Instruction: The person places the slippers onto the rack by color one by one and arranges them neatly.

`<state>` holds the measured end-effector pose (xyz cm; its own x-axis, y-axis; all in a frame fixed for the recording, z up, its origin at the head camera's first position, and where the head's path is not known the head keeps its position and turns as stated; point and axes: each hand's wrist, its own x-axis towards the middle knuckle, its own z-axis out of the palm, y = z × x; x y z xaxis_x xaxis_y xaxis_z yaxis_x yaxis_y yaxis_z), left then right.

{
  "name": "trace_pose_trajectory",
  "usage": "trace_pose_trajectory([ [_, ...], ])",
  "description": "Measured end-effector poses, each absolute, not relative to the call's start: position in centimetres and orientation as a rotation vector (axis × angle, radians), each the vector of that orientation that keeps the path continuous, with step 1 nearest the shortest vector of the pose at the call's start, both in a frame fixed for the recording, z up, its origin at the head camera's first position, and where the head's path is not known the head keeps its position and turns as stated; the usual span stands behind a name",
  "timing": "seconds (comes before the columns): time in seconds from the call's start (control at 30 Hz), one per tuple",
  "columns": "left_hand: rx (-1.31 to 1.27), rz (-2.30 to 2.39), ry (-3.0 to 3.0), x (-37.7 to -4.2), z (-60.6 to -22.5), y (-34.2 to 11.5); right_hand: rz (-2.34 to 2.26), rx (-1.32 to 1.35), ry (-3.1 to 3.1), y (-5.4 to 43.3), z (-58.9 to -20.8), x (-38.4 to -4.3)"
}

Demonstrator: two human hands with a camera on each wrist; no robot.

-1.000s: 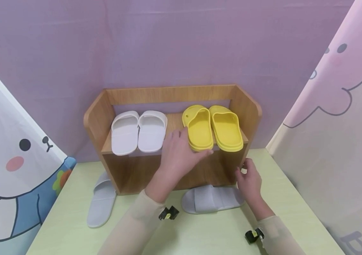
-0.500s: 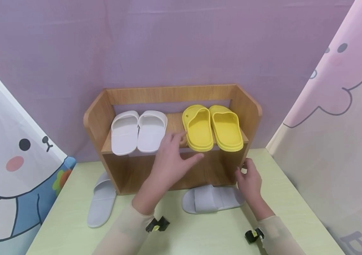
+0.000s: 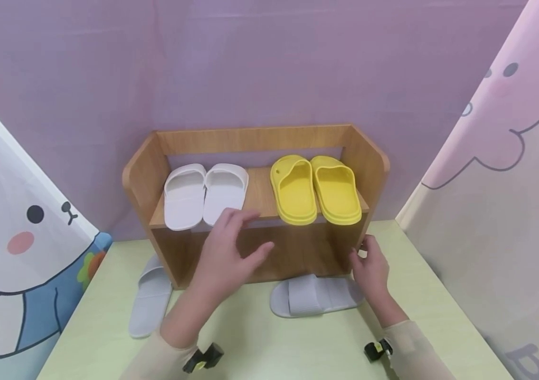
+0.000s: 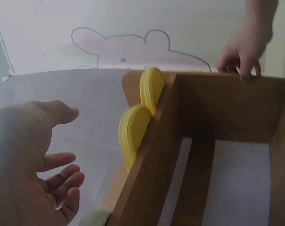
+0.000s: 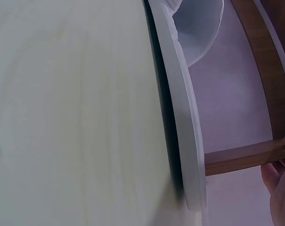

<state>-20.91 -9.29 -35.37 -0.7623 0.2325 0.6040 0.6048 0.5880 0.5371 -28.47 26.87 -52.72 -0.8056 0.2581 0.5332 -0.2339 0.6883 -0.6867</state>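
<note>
My left hand, fingers spread and nothing in them, hovers before the wooden shoe rack, below the white slippers. Its fingers and thumb stand apart in the left wrist view too, with the yellow clogs beyond. On the top shelf these clogs sit side by side at the right, the white pair at the left. With thumb and fingers my right hand grips the front edge of the rack's right side panel. One grey slipper lies sideways on the table next to that hand.
Another grey slipper lies beside the rack's left side on the pale green table. A purple curtain hangs behind, with printed cloths at both sides.
My left hand has drawn back from beside the yellow clog, moving left and toward me, with its fingers spread. The right hand has stayed at the rack's side panel.
</note>
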Motion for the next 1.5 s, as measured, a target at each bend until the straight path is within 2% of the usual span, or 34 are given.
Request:
trace_pose_trajectory([
  [0.33, -0.523, -0.926, -2.420, -18.9, -37.4, -14.5, 1.035, 0.010, -2.254, 27.0, -52.9, -28.5],
  [0.67, -0.328, -0.949, -2.517, -18.9, -41.2, -20.0, 1.039, 0.015, -2.261, 26.9, -52.9, -28.5],
  [1.1, -0.298, -0.880, -2.706, -19.3, -45.0, -24.5, 1.027, 0.021, -2.244, 26.9, -52.9, -28.6],
  [1.5, -0.194, -0.828, -2.739, -19.2, -46.6, -27.8, 1.028, 0.006, -2.247, 27.0, -52.9, -28.6],
])
